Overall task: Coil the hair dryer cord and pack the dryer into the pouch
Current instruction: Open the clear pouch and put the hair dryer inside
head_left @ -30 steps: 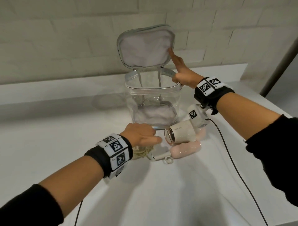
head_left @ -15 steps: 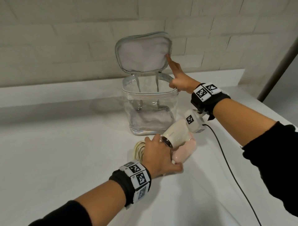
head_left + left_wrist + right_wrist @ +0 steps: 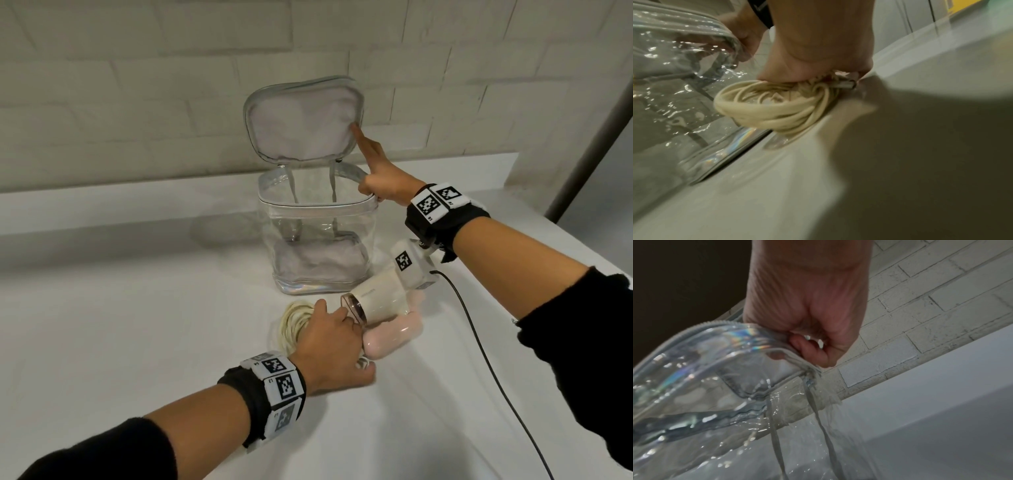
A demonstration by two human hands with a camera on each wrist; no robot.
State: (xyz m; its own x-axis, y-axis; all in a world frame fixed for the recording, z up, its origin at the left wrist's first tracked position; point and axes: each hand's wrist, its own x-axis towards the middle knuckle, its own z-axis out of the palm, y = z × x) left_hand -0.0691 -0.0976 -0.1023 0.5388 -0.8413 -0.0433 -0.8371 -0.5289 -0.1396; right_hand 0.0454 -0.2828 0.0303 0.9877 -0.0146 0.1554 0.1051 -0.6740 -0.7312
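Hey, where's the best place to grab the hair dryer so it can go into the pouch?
Probably the pink folded handle, taken from its near, left end, where the left hand already rests over the coiled cord. The handle lies flat beneath the cream barrel, so one grasp could gather handle and cord together.

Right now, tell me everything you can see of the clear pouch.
The pouch is a tall, boxy bag of clear, glossy plastic with an iridescent sheen along its bottom seam and a grey zipper band round the rim. It stands upright on the white counter near the brick wall, empty, its pale padded base showing through. The lid, lined in pale fabric, is flipped up and back; two grey straps hang inside. The right hand grips the rim's right corner, forefinger propping the lid.
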